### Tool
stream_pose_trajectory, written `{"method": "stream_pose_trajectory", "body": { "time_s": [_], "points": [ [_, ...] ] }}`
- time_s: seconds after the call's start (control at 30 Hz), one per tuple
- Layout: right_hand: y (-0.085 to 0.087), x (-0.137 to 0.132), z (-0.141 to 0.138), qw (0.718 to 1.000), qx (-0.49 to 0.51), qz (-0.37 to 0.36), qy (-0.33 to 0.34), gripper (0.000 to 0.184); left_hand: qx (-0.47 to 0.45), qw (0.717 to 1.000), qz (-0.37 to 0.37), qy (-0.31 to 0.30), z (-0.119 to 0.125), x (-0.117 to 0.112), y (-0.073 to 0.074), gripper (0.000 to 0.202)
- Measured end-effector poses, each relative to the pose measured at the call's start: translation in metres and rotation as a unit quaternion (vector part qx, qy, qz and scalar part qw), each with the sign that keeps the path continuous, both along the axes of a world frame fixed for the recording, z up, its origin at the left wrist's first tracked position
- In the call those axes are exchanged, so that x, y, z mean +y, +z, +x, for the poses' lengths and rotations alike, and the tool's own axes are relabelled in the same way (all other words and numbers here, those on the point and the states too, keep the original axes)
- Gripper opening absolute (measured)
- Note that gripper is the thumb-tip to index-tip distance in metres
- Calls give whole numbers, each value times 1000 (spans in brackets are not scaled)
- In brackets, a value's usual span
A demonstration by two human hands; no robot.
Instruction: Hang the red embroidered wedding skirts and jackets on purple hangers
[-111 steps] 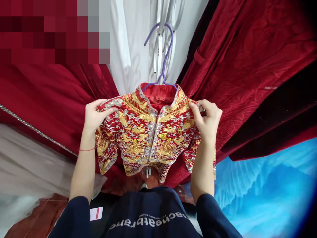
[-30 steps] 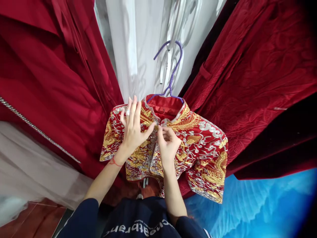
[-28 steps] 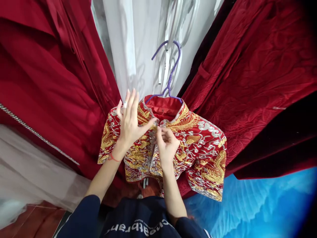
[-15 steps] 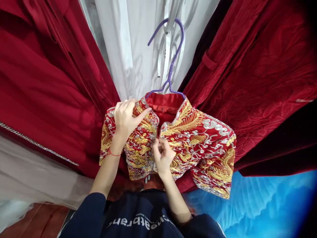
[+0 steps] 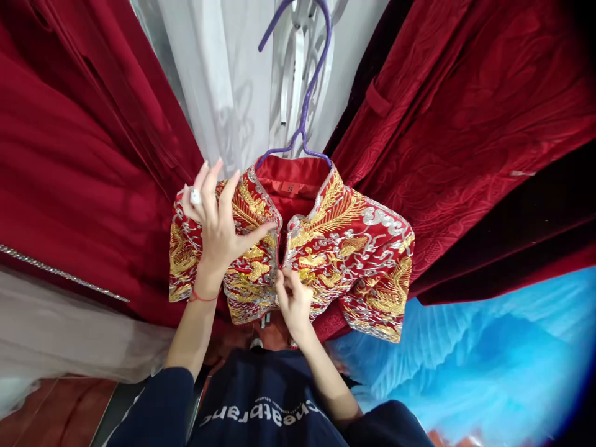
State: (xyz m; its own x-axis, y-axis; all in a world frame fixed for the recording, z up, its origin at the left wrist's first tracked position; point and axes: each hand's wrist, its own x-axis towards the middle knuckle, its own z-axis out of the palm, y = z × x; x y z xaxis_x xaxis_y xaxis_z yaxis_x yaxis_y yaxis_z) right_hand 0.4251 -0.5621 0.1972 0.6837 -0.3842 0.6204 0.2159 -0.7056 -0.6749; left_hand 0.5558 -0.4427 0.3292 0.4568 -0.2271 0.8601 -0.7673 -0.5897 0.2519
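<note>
Your right hand (image 5: 295,304) pinches the jacket (image 5: 356,248), perhaps to work its zip (image 5: 280,267); your left hand (image 5: 216,236) spreads wide; pulling calls for taut fabric.

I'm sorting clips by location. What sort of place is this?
Probably a clothing shop or costume room: an embroidered jacket with an S label is on a purple hanger, and what look like red dresses hang on both sides.
</note>
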Motion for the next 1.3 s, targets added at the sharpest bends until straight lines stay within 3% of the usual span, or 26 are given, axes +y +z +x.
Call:
{"method": "stream_pose_trajectory", "body": {
  "time_s": [0.1, 0.17, 0.3, 0.43, 0.67, 0.77, 0.97, 1.17, 1.3],
  "points": [
    [-8, 1, -6, 999, 20, 38, 27, 19, -1, 1000, 13, -3, -26, -2, -26, 110],
    [-17, 3, -11, 995, 39, 81, 40, 21, 0, 1000, 1, 7, -40, -7, -49, 110],
    [-40, 7, -20, 985, 68, 145, 60, 25, -60, 994, -80, 54, -59, -15, -91, 75],
    [-72, 7, -24, 969, 111, 201, 90, 29, -84, 979, -164, 90, -68, -12, -115, 46],
    [-138, 3, -38, 887, 254, 336, 191, 43, 26, 973, -226, 48, -101, -20, -152, 43],
    [-164, 4, -48, 857, 295, 371, 203, 42, 68, 972, -218, 60, -117, -28, -177, 41],
    [-206, -1, -62, 802, 375, 407, 225, 30, 111, 968, -165, 155, -130, -27, -219, 33],
    [-218, -10, -67, 788, 409, 403, 222, 34, 193, 957, -106, 188, -149, -16, -244, 45],
    [-219, -15, -67, 800, 411, 383, 209, 35, 289, 939, -30, 182, -169, -15, -266, 28]
  ]
}}
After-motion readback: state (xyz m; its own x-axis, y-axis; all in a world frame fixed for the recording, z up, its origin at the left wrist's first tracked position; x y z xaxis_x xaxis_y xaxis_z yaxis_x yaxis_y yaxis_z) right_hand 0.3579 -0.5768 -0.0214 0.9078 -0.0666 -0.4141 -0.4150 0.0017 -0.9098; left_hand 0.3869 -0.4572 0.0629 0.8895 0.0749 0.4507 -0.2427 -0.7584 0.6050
